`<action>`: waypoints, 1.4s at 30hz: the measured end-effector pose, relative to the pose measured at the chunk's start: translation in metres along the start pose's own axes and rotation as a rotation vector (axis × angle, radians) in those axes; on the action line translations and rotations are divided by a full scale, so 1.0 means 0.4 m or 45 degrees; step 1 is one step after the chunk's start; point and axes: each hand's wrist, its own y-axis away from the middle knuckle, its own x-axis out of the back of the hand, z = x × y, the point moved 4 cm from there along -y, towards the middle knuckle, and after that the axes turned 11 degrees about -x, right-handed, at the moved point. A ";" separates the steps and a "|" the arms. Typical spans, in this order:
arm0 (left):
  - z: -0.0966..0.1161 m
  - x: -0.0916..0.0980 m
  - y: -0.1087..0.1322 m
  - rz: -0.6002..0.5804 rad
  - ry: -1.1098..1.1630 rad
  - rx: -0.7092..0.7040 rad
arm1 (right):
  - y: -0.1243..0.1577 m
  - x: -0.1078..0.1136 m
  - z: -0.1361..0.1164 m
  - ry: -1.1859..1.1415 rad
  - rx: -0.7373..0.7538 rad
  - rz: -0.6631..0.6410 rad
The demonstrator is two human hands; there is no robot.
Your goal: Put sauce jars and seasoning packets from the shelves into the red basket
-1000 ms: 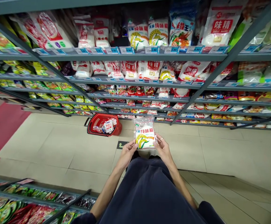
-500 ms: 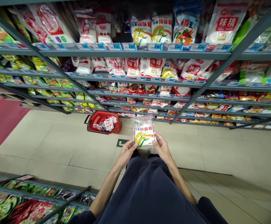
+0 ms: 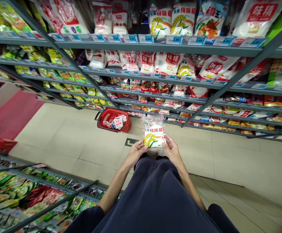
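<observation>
A clear plastic bag of MSG [image 3: 153, 132], white with red lettering and a yellow corn-like picture, is held upright in front of my body, its printed face towards me. My left hand [image 3: 136, 152] pinches its lower left corner between thumb and fingers. On the other side, my right hand [image 3: 172, 150], with a ring on one finger, grips the lower right edge. Beyond the bag and to the left, a red shopping basket [image 3: 114, 119] stands on the floor with several small white and red packets [image 3: 118, 122] inside.
Ahead rises a grey shelf rack [image 3: 155, 48] filled with bagged seasonings and blue price tags [image 3: 174, 39]. Behind on the left is another shelf [image 3: 58, 191] of packets. Pale floor tiles [image 3: 97, 152] lie between them, with a dark arrow sign [image 3: 130, 142] near my feet.
The view has turned slightly, so the shelves and basket sit a little further right in the picture. Both hands keep the same hold on the bag.
</observation>
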 end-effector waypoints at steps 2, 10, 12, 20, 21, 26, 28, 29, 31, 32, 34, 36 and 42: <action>0.000 -0.005 0.000 -0.013 -0.010 -0.014 | 0.000 0.003 0.004 0.000 0.007 0.010; -0.015 0.009 0.011 0.092 0.013 0.013 | 0.016 0.002 0.021 -0.001 -0.035 -0.044; -0.028 0.023 0.016 0.152 0.042 0.031 | 0.022 -0.007 0.034 0.023 -0.072 -0.096; -0.048 0.073 0.036 0.274 0.004 -0.034 | 0.023 -0.036 0.068 0.194 -0.107 -0.142; -0.046 0.076 0.037 0.272 0.002 -0.035 | 0.021 -0.038 0.068 0.199 -0.119 -0.148; -0.037 0.080 0.044 0.267 -0.002 -0.016 | 0.013 -0.044 0.066 0.240 -0.130 -0.152; -0.033 0.079 0.046 0.278 -0.005 -0.016 | 0.011 -0.044 0.068 0.244 -0.127 -0.127; -0.031 0.077 0.047 0.277 -0.005 -0.015 | 0.010 -0.044 0.069 0.241 -0.127 -0.117; -0.028 0.071 0.049 0.267 -0.008 -0.014 | 0.010 -0.044 0.069 0.239 -0.130 -0.105; -0.027 0.069 0.049 0.263 -0.010 -0.014 | 0.010 -0.043 0.068 0.243 -0.134 -0.103; -0.025 0.065 0.049 0.258 -0.018 -0.011 | 0.011 -0.041 0.067 0.255 -0.146 -0.094; -0.024 0.063 0.048 0.259 -0.020 -0.009 | 0.011 -0.038 0.068 0.260 -0.151 -0.083; -0.026 0.077 0.045 0.269 -0.050 -0.044 | 0.002 -0.038 0.079 0.216 -0.180 -0.028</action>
